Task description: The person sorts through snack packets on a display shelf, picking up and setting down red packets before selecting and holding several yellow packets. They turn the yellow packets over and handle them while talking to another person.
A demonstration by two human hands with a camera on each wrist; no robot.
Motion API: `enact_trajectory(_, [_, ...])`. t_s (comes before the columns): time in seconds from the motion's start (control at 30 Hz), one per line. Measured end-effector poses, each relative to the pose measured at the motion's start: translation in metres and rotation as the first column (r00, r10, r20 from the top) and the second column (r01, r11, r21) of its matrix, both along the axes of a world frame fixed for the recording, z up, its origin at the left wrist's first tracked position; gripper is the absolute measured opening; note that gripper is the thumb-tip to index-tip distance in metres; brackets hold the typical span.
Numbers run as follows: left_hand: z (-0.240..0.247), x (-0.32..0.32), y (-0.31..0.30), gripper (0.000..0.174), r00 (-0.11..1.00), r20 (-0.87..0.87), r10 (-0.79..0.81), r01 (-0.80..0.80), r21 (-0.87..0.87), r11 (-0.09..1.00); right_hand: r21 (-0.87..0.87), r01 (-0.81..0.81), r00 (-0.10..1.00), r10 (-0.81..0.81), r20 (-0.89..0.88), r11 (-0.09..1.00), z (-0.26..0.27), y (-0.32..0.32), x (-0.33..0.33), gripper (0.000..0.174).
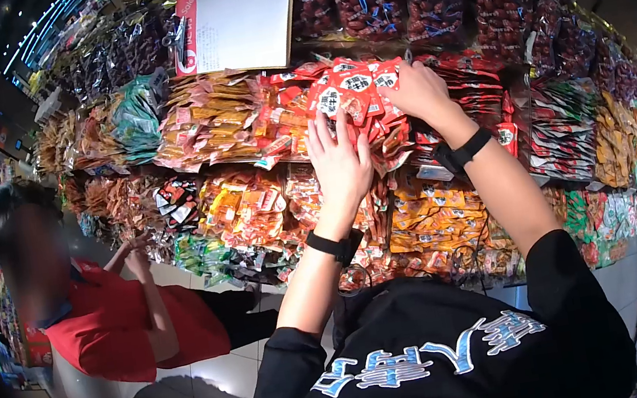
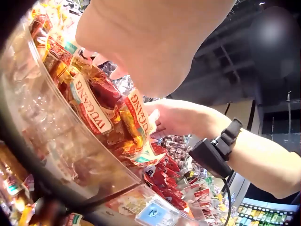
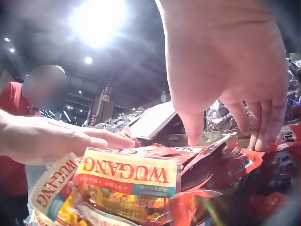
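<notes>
Red snack packets with white labels lie in an overlapping layer in a bin. The left hand rests its extended, spread fingers on their near edge. At their right edge the right hand reaches down, and in the right wrist view this hand touches red packets with its fingertips, thumb apart from the fingers. "WUGANG" packets lie nearer that camera, beside the left hand. In the left wrist view the left hand is above similar packets, its fingertips partly hidden.
A white sign board stands behind the bin. Bins of dark-red packets and yellow packets surround the hands. A clear bin wall curves along the near side. A person in a red shirt stands at the left.
</notes>
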State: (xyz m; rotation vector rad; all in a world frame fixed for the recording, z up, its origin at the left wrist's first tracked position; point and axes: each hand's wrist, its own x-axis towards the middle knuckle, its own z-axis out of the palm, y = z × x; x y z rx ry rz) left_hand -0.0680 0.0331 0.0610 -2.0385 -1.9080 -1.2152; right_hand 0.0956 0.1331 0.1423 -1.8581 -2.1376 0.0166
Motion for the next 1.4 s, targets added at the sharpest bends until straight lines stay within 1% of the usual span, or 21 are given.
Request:
enact_trajectory(0.07, [-0.013, -0.003, 0.009, 0.056, 0.998, -0.061, -0.013, 0.012, -0.014, 1.0, 0.013, 0.055, 0.998, -0.055, 0.002, 0.998, -0.005, 0.006, -0.004, 0.066])
enact_trajectory(0.13, [-0.011, -0.007, 0.006, 0.055, 0.997, -0.071, -0.036, 0.032, -0.048, 0.998, -0.011, 0.102, 0.995, -0.102, -0.011, 0.995, -0.004, 0.005, -0.008, 0.067])
enact_trajectory(0.27, [-0.013, -0.014, 0.003, 0.058, 0.992, -0.104, -0.077, 0.072, -0.052, 0.996, -0.097, 0.12, 0.982, -0.133, -0.134, 0.988, -0.002, 0.001, -0.013, 0.069])
enact_trajectory(0.4, [-0.013, -0.016, 0.002, 0.06, 0.989, -0.112, -0.094, 0.088, -0.058, 0.994, -0.152, 0.008, 0.935, -0.061, -0.349, 0.988, -0.003, 0.004, -0.017, 0.065])
enact_trajectory(0.43, [-0.016, -0.016, 0.002, 0.062, 0.988, -0.117, -0.098, 0.09, -0.072, 0.993, -0.098, 0.045, 0.948, -0.073, -0.309, 0.994, -0.012, 0.006, -0.019, 0.061])
enact_trajectory(0.53, [-0.016, -0.017, 0.001, 0.063, 0.989, -0.108, -0.104, 0.096, -0.076, 0.992, 0.062, 0.019, 0.938, 0.004, -0.347, 0.998, -0.026, 0.002, -0.027, 0.058])
enact_trajectory(0.57, [-0.017, -0.016, 0.002, 0.065, 0.989, -0.103, -0.107, 0.1, -0.071, 0.992, 0.007, 0.013, 0.889, -0.008, -0.458, 1.0, -0.027, -0.001, -0.03, 0.054])
enact_trajectory(0.67, [-0.015, -0.016, 0.001, 0.065, 0.988, -0.109, -0.107, 0.1, -0.076, 0.992, -0.043, 0.055, 0.897, -0.068, -0.437, 0.998, -0.045, 0.01, -0.026, 0.051])
enact_trajectory(0.7, [-0.014, -0.016, 0.001, 0.065, 0.988, -0.11, -0.108, 0.1, -0.075, 0.992, -0.033, 0.065, 0.891, -0.073, -0.447, 0.997, -0.044, 0.009, -0.025, 0.047])
enact_trajectory(0.8, [-0.015, -0.016, 0.001, 0.065, 0.988, -0.108, -0.106, 0.099, -0.074, 0.992, 0.088, 0.105, 0.842, -0.042, -0.538, 0.991, -0.048, 0.015, -0.014, 0.045])
enact_trajectory(0.83, [-0.017, -0.016, 0.001, 0.065, 0.988, -0.107, -0.107, 0.1, -0.072, 0.992, 0.027, 0.102, 0.797, -0.066, -0.601, 0.994, -0.045, 0.018, -0.01, 0.04])
enact_trajectory(0.93, [-0.019, -0.017, 0.0, 0.064, 0.988, -0.108, -0.111, 0.104, -0.066, 0.992, 0.178, 0.146, 0.723, 0.018, -0.691, 0.973, -0.038, 0.024, -0.002, 0.037])
enact_trajectory(1.0, [-0.019, -0.017, 0.0, 0.064, 0.988, -0.104, -0.113, 0.106, -0.064, 0.992, 0.212, 0.201, 0.662, 0.027, -0.749, 0.956, -0.03, 0.025, 0.0, 0.031])
enact_trajectory(1.07, [-0.019, -0.017, 0.0, 0.063, 0.989, -0.094, -0.116, 0.11, -0.064, 0.992, 0.147, 0.005, 0.356, 0.135, -0.925, 0.989, -0.031, 0.029, -0.002, 0.027])
enact_trajectory(1.1, [-0.019, -0.017, 0.0, 0.062, 0.99, -0.081, -0.119, 0.113, -0.072, 0.991, 0.049, -0.135, 0.318, 0.09, -0.944, 0.99, -0.021, 0.021, -0.008, 0.024])
enact_trajectory(1.13, [-0.02, -0.016, 0.0, 0.061, 0.988, -0.104, -0.118, 0.111, -0.068, 0.991, -0.045, -0.273, 0.287, 0.037, -0.957, 0.961, -0.01, 0.01, -0.017, 0.024])
enact_trajectory(1.17, [-0.021, -0.016, 0.001, 0.061, 0.985, -0.127, -0.118, 0.11, -0.064, 0.992, -0.065, -0.314, 0.338, 0.048, -0.94, 0.947, -0.009, 0.006, -0.024, 0.025])
enact_trajectory(1.2, [-0.022, -0.016, 0.002, 0.06, 0.981, -0.152, -0.118, 0.11, -0.062, 0.992, -0.061, -0.238, 0.574, 0.09, -0.814, 0.969, -0.014, 0.011, -0.029, 0.027])
enact_trajectory(1.27, [-0.023, -0.016, 0.002, 0.059, 0.977, -0.174, -0.126, 0.117, -0.063, 0.991, -0.017, -0.075, 0.713, 0.042, -0.7, 0.997, -0.023, 0.009, -0.033, 0.042])
enact_trajectory(1.37, [-0.023, -0.018, 0.003, 0.058, 0.973, -0.185, -0.136, 0.121, -0.088, 0.989, -0.096, -0.2, 0.656, 0.061, -0.752, 0.975, -0.036, 0.018, -0.03, 0.033])
enact_trajectory(1.4, [-0.024, -0.018, 0.003, 0.058, 0.973, -0.185, -0.138, 0.122, -0.093, 0.988, -0.108, -0.24, 0.596, 0.059, -0.801, 0.965, -0.035, 0.017, -0.029, 0.036])
